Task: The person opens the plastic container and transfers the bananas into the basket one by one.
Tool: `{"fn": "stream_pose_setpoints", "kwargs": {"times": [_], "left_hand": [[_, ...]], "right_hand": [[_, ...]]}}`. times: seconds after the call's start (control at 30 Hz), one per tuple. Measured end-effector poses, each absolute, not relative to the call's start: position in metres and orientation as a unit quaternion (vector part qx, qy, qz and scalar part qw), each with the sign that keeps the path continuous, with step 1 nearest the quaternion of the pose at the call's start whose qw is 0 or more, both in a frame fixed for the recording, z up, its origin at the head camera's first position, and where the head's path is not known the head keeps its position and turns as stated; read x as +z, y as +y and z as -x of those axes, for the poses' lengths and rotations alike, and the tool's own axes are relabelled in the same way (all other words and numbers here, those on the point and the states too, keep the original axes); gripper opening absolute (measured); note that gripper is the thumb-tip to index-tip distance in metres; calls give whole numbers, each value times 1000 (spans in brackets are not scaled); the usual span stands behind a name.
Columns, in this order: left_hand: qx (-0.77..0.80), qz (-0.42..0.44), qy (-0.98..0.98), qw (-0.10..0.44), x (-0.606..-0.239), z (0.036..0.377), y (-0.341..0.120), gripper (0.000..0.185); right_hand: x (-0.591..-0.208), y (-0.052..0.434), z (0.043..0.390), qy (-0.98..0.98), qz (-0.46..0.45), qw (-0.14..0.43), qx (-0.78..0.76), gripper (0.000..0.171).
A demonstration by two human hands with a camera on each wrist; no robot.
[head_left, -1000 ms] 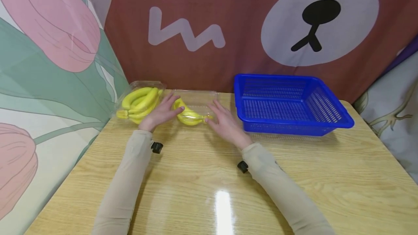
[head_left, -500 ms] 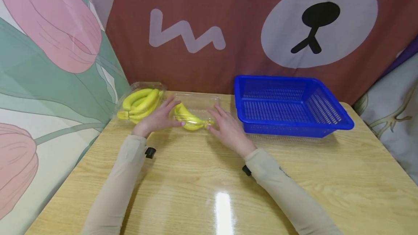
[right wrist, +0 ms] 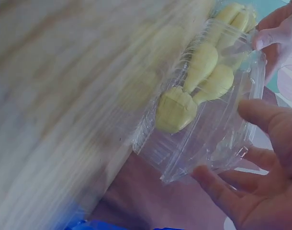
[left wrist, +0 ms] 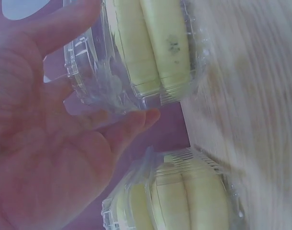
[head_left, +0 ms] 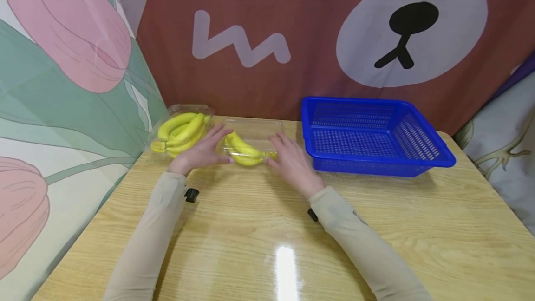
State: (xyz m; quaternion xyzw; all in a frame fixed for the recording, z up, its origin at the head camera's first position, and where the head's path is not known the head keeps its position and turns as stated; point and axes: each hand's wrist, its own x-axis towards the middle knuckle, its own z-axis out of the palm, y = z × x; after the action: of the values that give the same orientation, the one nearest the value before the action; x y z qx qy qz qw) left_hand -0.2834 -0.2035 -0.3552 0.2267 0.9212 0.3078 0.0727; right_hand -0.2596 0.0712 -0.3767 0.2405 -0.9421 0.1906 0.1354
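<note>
While my left hand (head_left: pixel 200 152) and right hand (head_left: pixel 292 164) bracketed the clear clamshell box (head_left: pixel 251 145) at the far edge of the tabletop (head_left: pixel 267 226), the step in hand appeared to be the taking-up of that box from both ends. It lay on the tabletop between a second clear box of bananas (head_left: pixel 179 131) on its left and the blue basket (head_left: pixel 372 136) on its right, with a small bunch of bananas (head_left: pixel 246 151) inside. My left fingers were spread along its left end, the thumb near the front edge; my right fingers were likewise spread and only lightly bent about its right end. Neither hand had closed firmly, as far as I could judge.

The next move, in my judgement, called for an even squeeze from both sides, since thin plastic walls would flex and the lid could spring.

Both wrist views were blurred. Whether the lid was latched could not be made out. The box's clear rim was hard to trace in the head view, and my palms hid its ends.
</note>
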Motion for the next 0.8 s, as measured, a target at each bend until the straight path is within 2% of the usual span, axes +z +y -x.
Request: {"fn": "stream_pose_setpoints", "kwargs": {"times": [0.2, 0.33, 0.43, 0.57, 0.8], "left_hand": [[326, -202, 921, 72, -357, 285, -205, 78], [383, -208, 898, 61, -359, 287, -205, 99], [429, -190, 880, 74, -359, 287, -205, 117], [445, -145, 879, 96, -358, 286, -208, 122], [424, -119, 892, 100, -356, 286, -208, 124]], "right_hand": [[-376, 72, 260, -931, -278, 178, 158, 52], [-373, 74, 261, -922, -289, 198, 163, 38], [-366, 78, 262, -913, -292, 219, 185, 28], [-357, 83, 265, -902, -291, 238, 211, 28], [-346, 94, 269, -904, -217, 262, 260, 38]]}}
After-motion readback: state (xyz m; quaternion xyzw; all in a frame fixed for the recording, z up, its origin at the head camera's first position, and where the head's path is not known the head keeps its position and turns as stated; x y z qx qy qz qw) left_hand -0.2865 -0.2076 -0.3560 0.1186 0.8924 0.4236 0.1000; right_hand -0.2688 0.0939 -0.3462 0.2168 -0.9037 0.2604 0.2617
